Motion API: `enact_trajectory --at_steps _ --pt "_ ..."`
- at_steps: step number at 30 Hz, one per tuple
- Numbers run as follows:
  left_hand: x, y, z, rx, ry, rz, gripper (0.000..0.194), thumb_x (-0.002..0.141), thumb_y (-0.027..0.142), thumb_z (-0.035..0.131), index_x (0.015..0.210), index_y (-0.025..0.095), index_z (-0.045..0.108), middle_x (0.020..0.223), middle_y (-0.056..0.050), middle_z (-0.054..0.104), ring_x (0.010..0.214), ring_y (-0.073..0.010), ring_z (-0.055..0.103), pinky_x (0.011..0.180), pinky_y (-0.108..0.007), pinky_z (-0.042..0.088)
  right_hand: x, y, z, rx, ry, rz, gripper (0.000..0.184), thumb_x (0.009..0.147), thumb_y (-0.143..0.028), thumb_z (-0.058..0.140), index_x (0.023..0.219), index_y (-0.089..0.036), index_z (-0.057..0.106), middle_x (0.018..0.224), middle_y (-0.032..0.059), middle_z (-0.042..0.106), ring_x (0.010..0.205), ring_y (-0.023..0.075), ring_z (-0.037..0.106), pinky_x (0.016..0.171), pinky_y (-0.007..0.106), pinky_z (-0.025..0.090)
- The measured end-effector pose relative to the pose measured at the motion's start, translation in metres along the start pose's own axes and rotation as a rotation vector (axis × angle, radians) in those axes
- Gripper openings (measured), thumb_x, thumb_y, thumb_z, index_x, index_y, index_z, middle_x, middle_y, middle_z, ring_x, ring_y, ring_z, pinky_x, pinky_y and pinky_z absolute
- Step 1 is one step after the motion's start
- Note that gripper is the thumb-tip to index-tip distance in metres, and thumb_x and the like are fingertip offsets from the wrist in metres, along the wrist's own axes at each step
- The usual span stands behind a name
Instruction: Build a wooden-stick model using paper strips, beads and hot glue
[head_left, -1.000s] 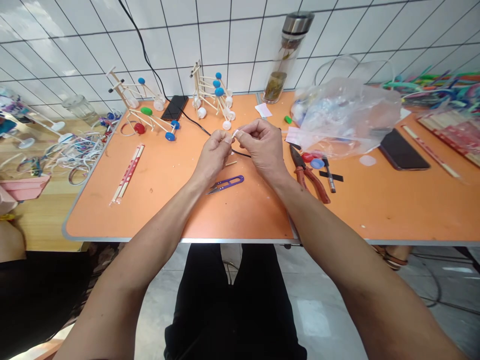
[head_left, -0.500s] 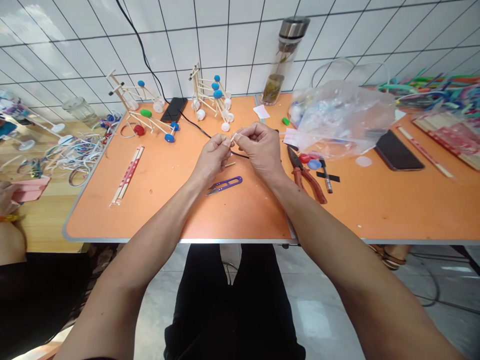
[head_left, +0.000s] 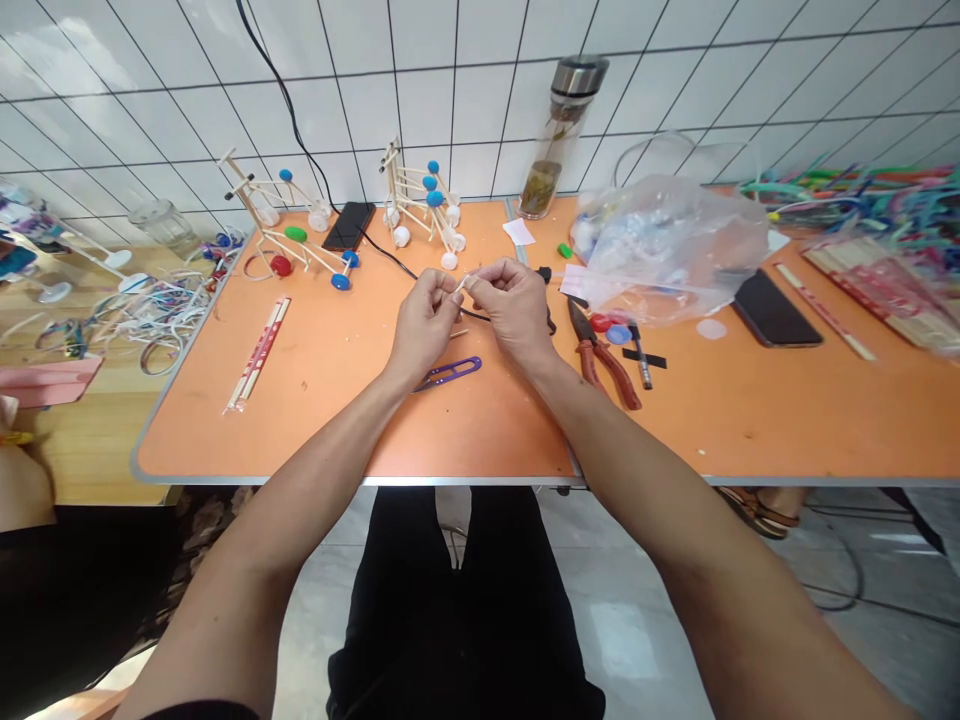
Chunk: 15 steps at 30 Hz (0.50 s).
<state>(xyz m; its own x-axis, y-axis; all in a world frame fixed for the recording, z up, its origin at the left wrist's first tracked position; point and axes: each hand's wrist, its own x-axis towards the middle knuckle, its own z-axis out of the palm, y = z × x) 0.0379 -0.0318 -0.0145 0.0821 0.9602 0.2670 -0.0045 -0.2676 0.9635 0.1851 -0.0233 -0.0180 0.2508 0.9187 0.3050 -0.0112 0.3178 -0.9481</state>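
Over the middle of the orange table (head_left: 360, 420), my left hand (head_left: 426, 318) and my right hand (head_left: 510, 305) meet fingertip to fingertip, both closed in a pinch. Between them shows a tiny whitish piece (head_left: 460, 285), too small to name and mostly covered by the fingers. Just below lie purple thread snips (head_left: 454, 370), with a short thin stick (head_left: 459, 333) above them. A black cable (head_left: 394, 254) runs behind both hands. Red-handled pliers (head_left: 600, 360) rest to the right of my right hand.
Stick models with coloured bottle caps stand behind: one at left (head_left: 296, 234), one at centre (head_left: 420, 200). A glass tea bottle (head_left: 551, 150), plastic bag (head_left: 667, 240), phones and wrapped chopsticks (head_left: 257, 355) lie around. A person's arm (head_left: 22, 480) is at far left.
The view has shifted slightly. My hands keep pinching together at nearly the same spot. At the far left, the other person's hand has mostly slipped out of view.
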Motion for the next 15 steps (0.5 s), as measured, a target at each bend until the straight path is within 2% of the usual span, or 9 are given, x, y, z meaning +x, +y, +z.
enact_trajectory --at_steps 5,11,15 --pt "-0.001 0.001 0.000 -0.024 0.027 -0.045 0.015 0.104 0.017 0.081 0.109 0.024 0.070 0.072 0.005 0.071 0.062 -0.0134 0.059 0.064 -0.022 0.044 -0.004 -0.005 0.007 0.031 0.023 0.083 0.020 0.086 -0.025 0.084 0.076 -0.025 0.067 0.071 -0.0051 0.065 0.068 0.0136 0.059 0.067 0.029 0.052" --pt "0.000 0.002 0.001 -0.038 0.074 -0.059 0.010 0.103 0.013 0.076 0.108 0.022 0.077 0.073 0.003 0.075 0.056 -0.0123 0.057 0.057 -0.023 0.046 -0.003 0.001 0.013 0.074 0.004 0.113 0.022 0.082 -0.035 0.083 0.077 -0.026 0.064 0.071 -0.0055 0.062 0.067 0.0140 0.059 0.069 0.031 0.053" --pt "0.000 -0.001 0.001 -0.065 0.110 -0.040 0.009 0.102 0.013 0.077 0.104 0.020 0.082 0.073 0.002 0.074 0.061 -0.0128 0.063 0.058 -0.022 0.048 -0.004 0.005 0.014 0.074 -0.003 0.117 0.026 0.080 -0.043 0.084 0.080 -0.026 0.065 0.072 -0.0049 0.063 0.070 0.0147 0.061 0.071 0.032 0.053"
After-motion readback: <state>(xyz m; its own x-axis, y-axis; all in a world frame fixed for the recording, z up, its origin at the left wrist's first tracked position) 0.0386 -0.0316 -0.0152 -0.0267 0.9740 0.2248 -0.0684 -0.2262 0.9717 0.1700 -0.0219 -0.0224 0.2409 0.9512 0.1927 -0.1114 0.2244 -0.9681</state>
